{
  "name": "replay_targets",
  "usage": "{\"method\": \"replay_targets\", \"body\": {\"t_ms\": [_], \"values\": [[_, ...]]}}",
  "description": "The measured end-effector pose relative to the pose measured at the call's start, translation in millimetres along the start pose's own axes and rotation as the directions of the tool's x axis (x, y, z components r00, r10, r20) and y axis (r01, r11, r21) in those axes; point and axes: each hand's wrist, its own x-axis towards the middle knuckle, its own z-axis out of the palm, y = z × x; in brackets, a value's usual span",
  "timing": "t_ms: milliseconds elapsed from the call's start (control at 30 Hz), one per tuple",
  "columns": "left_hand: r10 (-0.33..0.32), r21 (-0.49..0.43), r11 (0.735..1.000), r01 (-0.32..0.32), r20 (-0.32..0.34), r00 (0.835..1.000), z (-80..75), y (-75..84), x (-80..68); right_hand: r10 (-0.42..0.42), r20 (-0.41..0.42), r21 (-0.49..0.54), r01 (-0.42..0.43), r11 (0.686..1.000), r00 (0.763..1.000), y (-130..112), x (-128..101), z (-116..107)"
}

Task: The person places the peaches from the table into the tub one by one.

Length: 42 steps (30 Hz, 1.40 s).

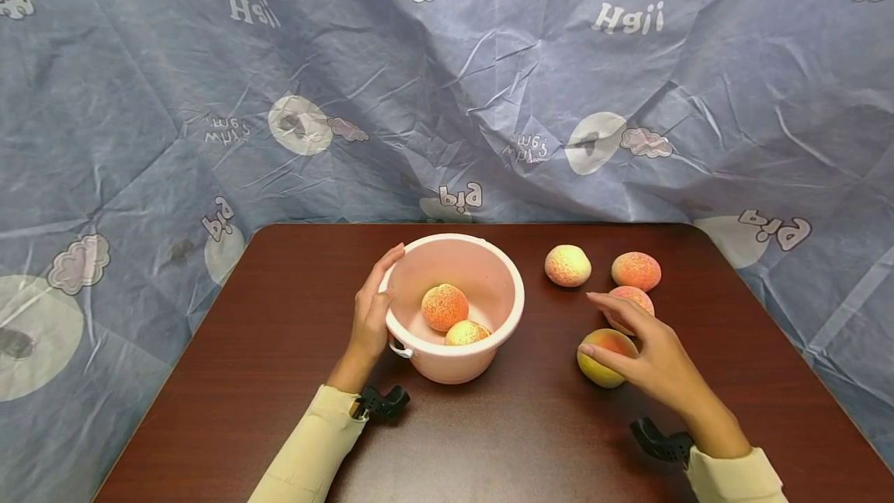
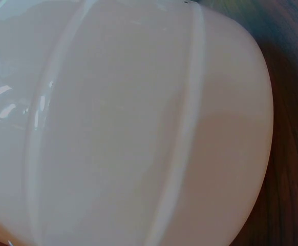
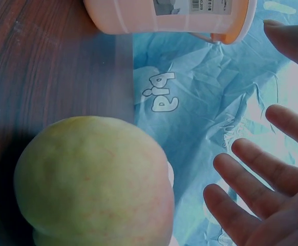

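Head view: a pink bucket (image 1: 454, 309) is seen near the middle of the desk (image 1: 279, 379), slightly toward the front edge. Its left rim is touched by the left hand (image 1: 372, 313), fingers straight and relaxed along the wall, nothing gripped. Two peaches (image 1: 445, 307) (image 1: 466, 332) are held inside the bucket. Right of the bucket, a yellow-green peach (image 1: 604, 358) is covered from above by the right hand (image 1: 646, 352), fingers spread wide and extended, resting on or just over it; contact is hard to confirm. A third loose peach (image 1: 631, 300) is partly hidden behind the fingers. Two more peaches (image 1: 567, 265) (image 1: 635, 271) are set farther back, toward the far right of the desk. A blue printed cloth (image 1: 140, 99) is hung behind the desk.

Left wrist view: only the bucket wall (image 2: 128, 128) is shown, smooth and glossy, with dark desk (image 2: 292, 154) at the right. The hand is not visible.

Right wrist view: the yellow-green peach (image 3: 95, 179) is shown close, just beside open, spread fingers (image 3: 251, 179); no curl around it is seen. The bucket (image 3: 169, 15) is seen beyond.

Judgement: the peach is likely light, rounded, matte and firm enough for a plain grasp; it may roll. It is best taken around its widest part, thumb opposite fingers. The bucket looks light, stiff and slick.
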Motion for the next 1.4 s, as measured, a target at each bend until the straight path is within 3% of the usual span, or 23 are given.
{"method": "replay_targets", "body": {"t_ms": [267, 767, 1100, 1200, 1400], "values": [[0.005, 0.005, 1.0, -0.005, -0.002, 1.0, 0.6, 0.3, 0.4, 0.091, -0.017, -0.055, -0.091, 0.994, 0.996, 33, -10, 2], [-0.004, -0.01, 1.0, 0.004, 0.002, 1.0, 1.1, 4.7, -0.1, 0.079, -0.06, -0.068, -0.083, 0.994, 0.995, 48, -18, 2], [-0.01, 0.0, 1.0, 0.01, 0.003, 1.0, 1.3, 6.8, 0.3, 0.142, -0.06, -0.049, -0.145, 0.988, 0.988, 55, -22, 6], [-0.004, -0.009, 1.0, 0.004, 0.0, 1.0, 0.9, 2.0, -0.1, 0.156, -0.053, -0.039, -0.158, 0.987, 0.986, 56, -23, 7], [0.01, -0.006, 1.0, -0.01, -0.007, 1.0, -0.8, -27.7, -2.6, 0.162, -0.05, 0.002, -0.162, 0.987, 0.985, 39, -21, 6]]}}
